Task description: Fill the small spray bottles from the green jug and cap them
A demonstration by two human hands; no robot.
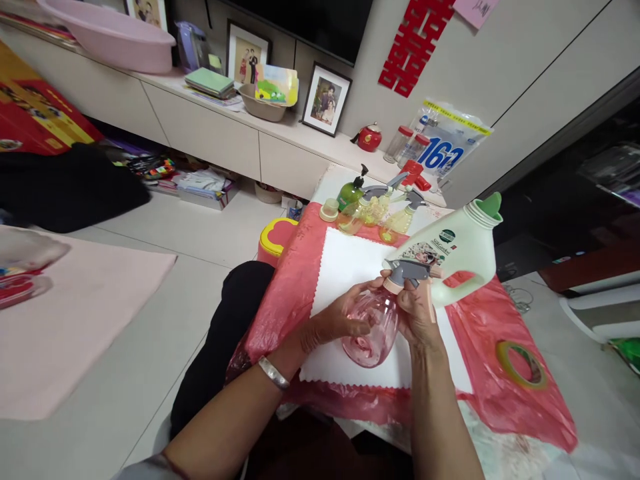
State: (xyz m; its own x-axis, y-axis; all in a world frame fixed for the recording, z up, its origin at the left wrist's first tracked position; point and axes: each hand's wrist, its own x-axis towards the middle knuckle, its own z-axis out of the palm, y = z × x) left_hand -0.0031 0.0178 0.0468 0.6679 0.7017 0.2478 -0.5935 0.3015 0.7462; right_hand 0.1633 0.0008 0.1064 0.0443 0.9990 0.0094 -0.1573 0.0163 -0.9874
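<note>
A clear pink spray bottle [374, 333] with a grey and peach trigger head [407, 272] is tilted above a white scallop-edged sheet [345, 267]. My left hand [345, 317] wraps round the bottle's body. At the neck, just under the trigger head, my right hand [417, 313] has its fingers closed. Right behind the spray bottle stands a large pale green jug [470, 243], its neck open and a green spout inside. A small pale cap [329, 210] lies at the sheet's far left corner.
Behind the sheet stand a green pump bottle [350, 195] and several spray bottles with yellowish liquid [397, 225]. Red plastic [280, 303] covers the table, with a tape roll [521, 365] at right. A yellow-rimmed stool [273, 240] is left. Photo frames line a cabinet [200, 127].
</note>
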